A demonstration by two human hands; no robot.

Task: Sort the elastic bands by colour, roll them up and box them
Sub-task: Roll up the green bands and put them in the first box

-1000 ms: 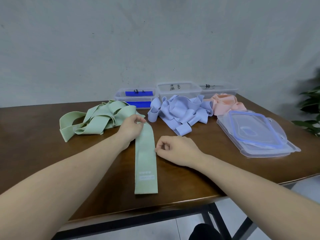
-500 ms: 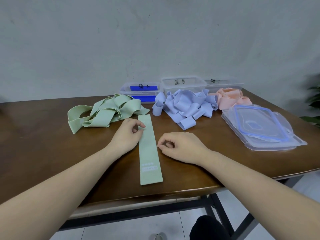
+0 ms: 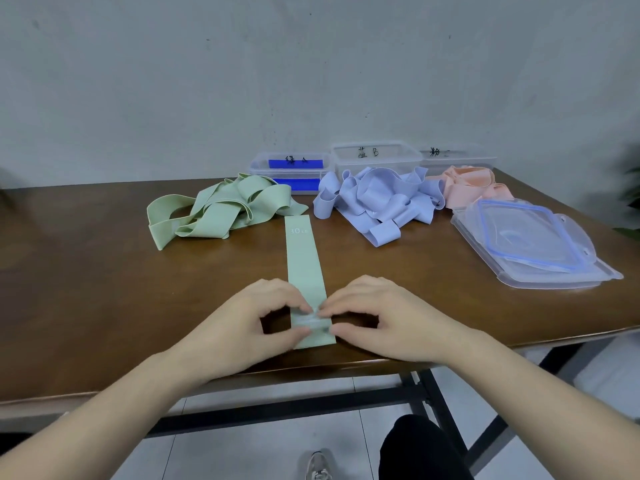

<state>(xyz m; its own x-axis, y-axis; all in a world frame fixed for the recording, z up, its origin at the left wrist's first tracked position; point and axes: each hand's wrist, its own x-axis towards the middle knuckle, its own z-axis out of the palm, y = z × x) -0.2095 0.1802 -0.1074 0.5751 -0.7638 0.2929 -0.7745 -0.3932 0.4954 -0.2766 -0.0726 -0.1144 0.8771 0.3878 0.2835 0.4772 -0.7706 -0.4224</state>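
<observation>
Right at the near edge of the table (image 3: 86, 289) both hands are on the near end of one green band (image 3: 304, 265) that lies flat and straight, running away from the person. The left hand (image 3: 249, 323) and right hand (image 3: 391, 320) face each other, thumbs and forefingers curled in and pinching the band at its near end, fingertips almost touching in the middle. Whether any of it is rolled is hard to tell (it's blurry under the fingers). The far end has small white print on it.

Further back, left of that far end, sits the green pile (image 3: 221, 209), a loose tangle of loops. To its right is the blue pile (image 3: 377, 202), and beyond that the pink pile (image 3: 464, 185), touching the blue one. On the right side a stack of clear lids (image 3: 533, 244) lies flat, the top one with a blue seal.

Along the far edge, against the wall, are three clear boxes in a row: the left box (image 3: 289, 168) with blue strips on it, the middle box (image 3: 374, 157) and the right box (image 3: 457, 155), each with black handwriting on the front. No bands show in them.
</observation>
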